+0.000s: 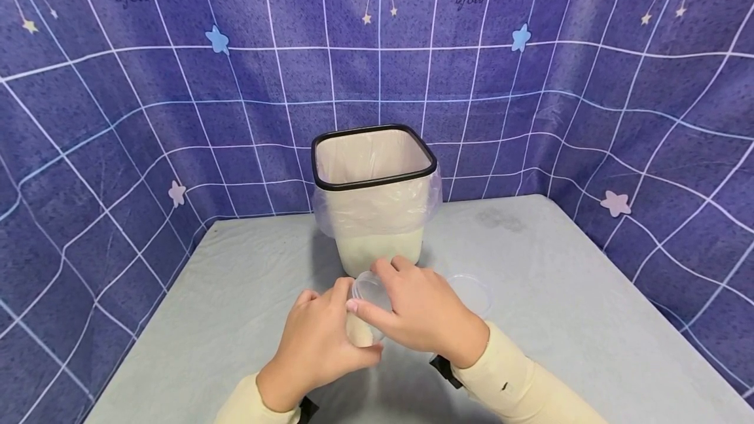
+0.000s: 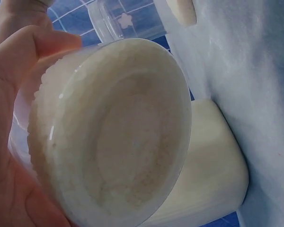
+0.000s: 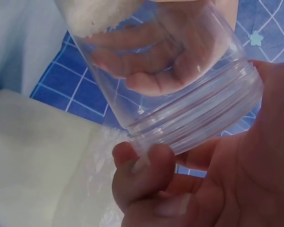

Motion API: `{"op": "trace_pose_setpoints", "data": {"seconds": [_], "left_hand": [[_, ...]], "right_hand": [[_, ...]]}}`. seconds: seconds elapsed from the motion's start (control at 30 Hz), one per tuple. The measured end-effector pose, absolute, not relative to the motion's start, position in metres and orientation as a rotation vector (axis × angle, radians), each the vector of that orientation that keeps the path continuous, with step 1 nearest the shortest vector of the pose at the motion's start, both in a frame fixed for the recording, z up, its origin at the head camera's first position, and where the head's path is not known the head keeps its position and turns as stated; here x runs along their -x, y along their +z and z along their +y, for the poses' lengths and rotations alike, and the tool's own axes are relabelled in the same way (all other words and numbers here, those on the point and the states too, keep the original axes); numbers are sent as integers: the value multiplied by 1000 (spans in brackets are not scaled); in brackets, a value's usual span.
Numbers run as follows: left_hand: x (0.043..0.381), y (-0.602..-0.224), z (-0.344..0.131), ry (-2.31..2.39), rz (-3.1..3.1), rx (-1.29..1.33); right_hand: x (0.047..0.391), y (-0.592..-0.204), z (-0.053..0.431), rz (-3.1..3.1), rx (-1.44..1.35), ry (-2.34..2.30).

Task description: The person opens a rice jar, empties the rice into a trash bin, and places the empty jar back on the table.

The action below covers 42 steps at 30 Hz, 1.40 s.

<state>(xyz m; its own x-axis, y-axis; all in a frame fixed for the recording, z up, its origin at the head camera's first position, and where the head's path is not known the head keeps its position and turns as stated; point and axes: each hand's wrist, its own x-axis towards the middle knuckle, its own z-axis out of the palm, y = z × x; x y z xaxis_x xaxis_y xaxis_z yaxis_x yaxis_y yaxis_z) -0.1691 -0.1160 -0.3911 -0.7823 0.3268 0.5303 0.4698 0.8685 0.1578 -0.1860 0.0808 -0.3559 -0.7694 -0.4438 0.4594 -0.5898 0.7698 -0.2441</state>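
My left hand (image 1: 324, 339) grips the body of a clear plastic jar (image 2: 132, 132), which holds a layer of off-white grains (image 3: 97, 19) at its base. Across the jar's ridged rim (image 3: 199, 109) my right hand (image 1: 421, 306) spans, thumb on one side and curled fingers (image 3: 146, 170) on the other. The jar is tilted. Whether a clear lid sits on the rim cannot be told. To the right of my right hand, partly behind it, a second clear round container (image 1: 471, 290) stands on the table.
A cream bin (image 1: 379, 250) with a black rim and a clear liner bag stands just beyond my hands. The table (image 1: 253, 267) has a grey-blue cover. Blue-purple gridded cloth (image 1: 377, 77) encloses the back and both sides.
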Motion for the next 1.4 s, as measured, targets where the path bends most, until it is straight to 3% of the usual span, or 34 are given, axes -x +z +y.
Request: {"op": "trace_pose_setpoints", "data": {"seconds": [1.4], "left_hand": [[168, -384, -126, -897, -2662, 800]], "right_hand": [[183, -351, 86, -2476, -964, 617]]}}
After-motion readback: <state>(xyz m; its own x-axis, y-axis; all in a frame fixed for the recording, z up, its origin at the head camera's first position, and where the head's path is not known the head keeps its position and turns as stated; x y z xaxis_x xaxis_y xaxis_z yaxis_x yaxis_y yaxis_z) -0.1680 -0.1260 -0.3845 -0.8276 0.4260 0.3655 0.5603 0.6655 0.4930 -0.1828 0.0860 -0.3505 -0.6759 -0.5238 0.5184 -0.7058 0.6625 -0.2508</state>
